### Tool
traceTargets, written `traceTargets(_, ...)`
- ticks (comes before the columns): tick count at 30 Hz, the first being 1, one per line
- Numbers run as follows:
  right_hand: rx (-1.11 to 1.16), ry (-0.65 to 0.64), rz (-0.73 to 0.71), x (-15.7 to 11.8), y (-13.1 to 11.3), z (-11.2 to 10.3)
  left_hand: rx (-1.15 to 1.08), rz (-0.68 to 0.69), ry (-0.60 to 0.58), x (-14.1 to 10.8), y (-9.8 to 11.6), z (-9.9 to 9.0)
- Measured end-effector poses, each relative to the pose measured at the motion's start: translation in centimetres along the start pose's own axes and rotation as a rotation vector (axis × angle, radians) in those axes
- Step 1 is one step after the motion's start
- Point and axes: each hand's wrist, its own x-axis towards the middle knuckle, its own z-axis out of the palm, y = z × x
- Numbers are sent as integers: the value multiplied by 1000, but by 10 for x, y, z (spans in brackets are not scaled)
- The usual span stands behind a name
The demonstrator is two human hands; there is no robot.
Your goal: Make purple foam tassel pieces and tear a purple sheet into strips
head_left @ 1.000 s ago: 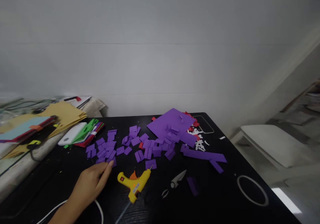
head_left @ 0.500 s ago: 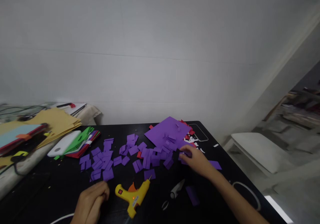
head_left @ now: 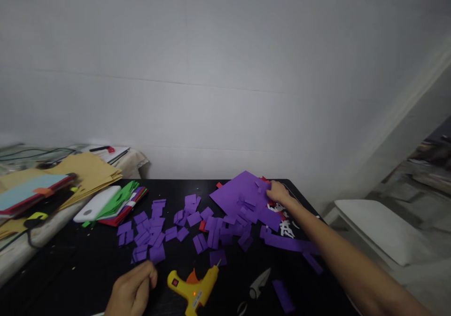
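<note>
My left hand (head_left: 133, 288) rests closed at the front of the table, left of a yellow glue gun (head_left: 196, 288); whatever its curled fingers may hold is hidden. My right hand (head_left: 279, 193) reaches to the back right, its fingers closed on the right-hand edge of a large purple sheet (head_left: 234, 189). Many small purple pieces (head_left: 150, 229), cut square or rectangular, lie scattered across the middle, some overlapping the sheet. A long purple strip (head_left: 287, 243) stretches below my right forearm. Scissors (head_left: 260, 284) lie right of the glue gun, beside a short purple strip (head_left: 283, 296).
White and red scraps (head_left: 287, 226) lie by the large sheet. On the left are a white board (head_left: 97, 204), folded green sheets (head_left: 120, 198) and yellow-brown sheets (head_left: 86, 172). A white stool (head_left: 378, 229) stands beyond the right table edge, and a wall runs behind.
My right hand has moved up and away, from the small purple pieces to the large sheet's edge. The long strip now shows more fully. My left hand stays closed; the view has shifted slightly.
</note>
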Motion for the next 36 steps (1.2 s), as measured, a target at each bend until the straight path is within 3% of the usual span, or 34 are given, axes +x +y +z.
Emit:
traceTargets(7, -114, -19, 23, 4, 1, 12, -60, -43, 37, 6, 10, 2)
traceTargets(11, -141, 41, 11, 0, 1, 10, -72, -59, 58, 8, 13, 1)
traceTargets(21, -105, 147, 7, -4, 10, -14, -50, -127, 57, 9, 11, -3)
traceTargets(36, -156, 96, 36, -32, -6, -58, -77, -266, 70, 9, 8, -8)
